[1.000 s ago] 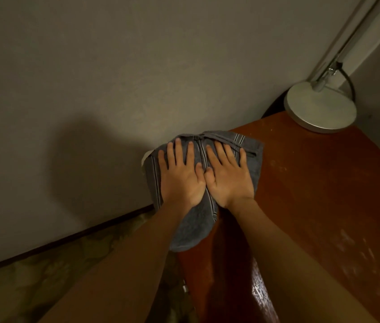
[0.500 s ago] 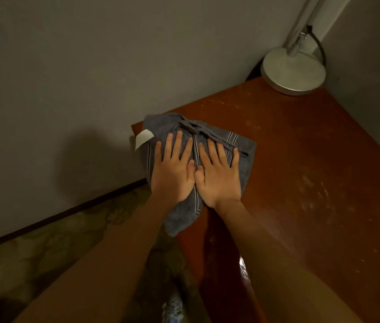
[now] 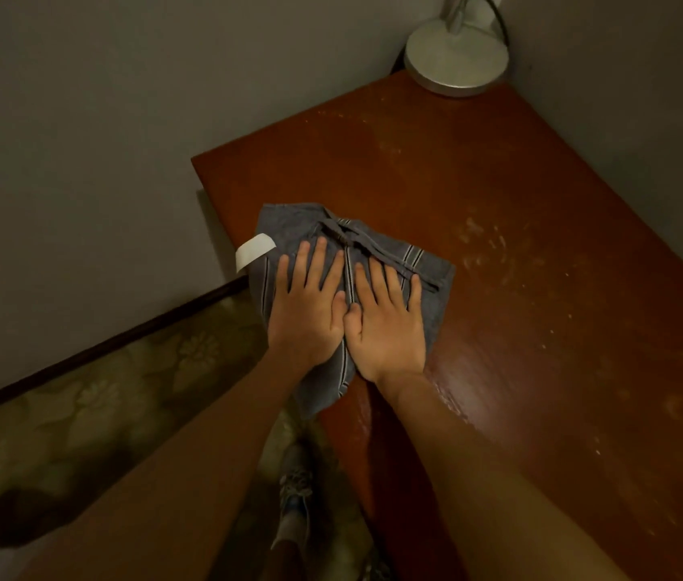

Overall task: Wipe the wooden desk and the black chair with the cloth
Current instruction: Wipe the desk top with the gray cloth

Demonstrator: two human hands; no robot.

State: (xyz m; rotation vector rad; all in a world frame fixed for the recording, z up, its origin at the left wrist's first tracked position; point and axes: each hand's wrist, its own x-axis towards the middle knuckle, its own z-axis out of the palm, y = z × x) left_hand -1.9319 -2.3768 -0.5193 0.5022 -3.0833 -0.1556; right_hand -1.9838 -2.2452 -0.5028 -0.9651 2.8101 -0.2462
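- Grey-blue cloth with dark and white stripes [image 3: 289, 228] lies spread, with some bunched folds along its far side, on the left part of the reddish-brown wooden desk [image 3: 499, 203]. Its near corner hangs off the desk's left edge, below the wrists.
- A small white label [image 3: 253, 251] sticks out from the cloth's left side, past the desk edge.
- The left hand [image 3: 308, 312] lies palm down on the cloth, fingers straight and slightly spread, gripping nothing. It presses flat on the fabric close to the desk's left edge.
- The right hand [image 3: 388, 325] lies palm down just beside it, fingers also straight and slightly spread, flat on the cloth. The two thumbs touch along the middle of the cloth.
- Both bare forearms reach in from the bottom of the view, the right one over the desk, the left one over the floor.
- The desk top shows pale smears and specks to the right of the cloth, and a glossy streak beside the right forearm.
- A round silver lamp base [image 3: 457, 56] stands on the far corner of the desk, well apart from the cloth, with a black cable [image 3: 499, 18] curving behind it.
- A plain grey wall [image 3: 79, 140] runs along the desk's far side and down to a dark skirting strip [image 3: 100, 350].
- A floor with a pale flower pattern [image 3: 100, 392] lies left of the desk, and a laced shoe [image 3: 295, 492] shows between the forearms.
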